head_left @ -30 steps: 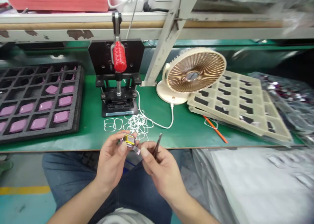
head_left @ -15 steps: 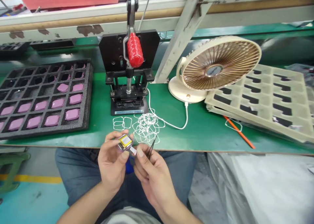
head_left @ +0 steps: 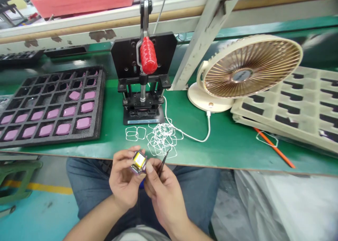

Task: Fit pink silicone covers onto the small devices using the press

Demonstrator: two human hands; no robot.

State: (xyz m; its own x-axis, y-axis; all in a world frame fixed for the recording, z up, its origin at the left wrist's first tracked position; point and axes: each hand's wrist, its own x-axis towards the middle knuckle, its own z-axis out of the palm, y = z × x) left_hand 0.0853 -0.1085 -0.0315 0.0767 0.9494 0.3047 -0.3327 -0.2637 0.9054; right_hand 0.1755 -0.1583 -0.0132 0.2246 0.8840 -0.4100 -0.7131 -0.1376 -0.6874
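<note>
My left hand (head_left: 123,183) is closed on an open watch case (head_left: 138,162) with a yellow-edged, white-labelled part inside. The case is tilted just past the bench's front edge, above my lap. My right hand (head_left: 165,190) holds dark tweezers (head_left: 163,162) against its fingers, tips pointing up and away. Its thumb and forefinger meet at the right side of the case; whatever they pinch there is hidden. Beyond my hands lies a tangled pile of thin white ring gaskets (head_left: 163,137), with a few separate white rings (head_left: 135,133) to its left.
A black hand press (head_left: 144,96) with a red handle stands behind the rings. Left is a black foam tray (head_left: 101,103) of purple watch cases. Right are a cream fan (head_left: 241,75) with a white cable, a cream tray (head_left: 237,116) of black pieces and an orange stick (head_left: 274,147).
The camera view has shifted slightly, so the bench things sit differently in frame. The watch case has turned in my left hand, and the pale strip at its right corner is hidden now.
</note>
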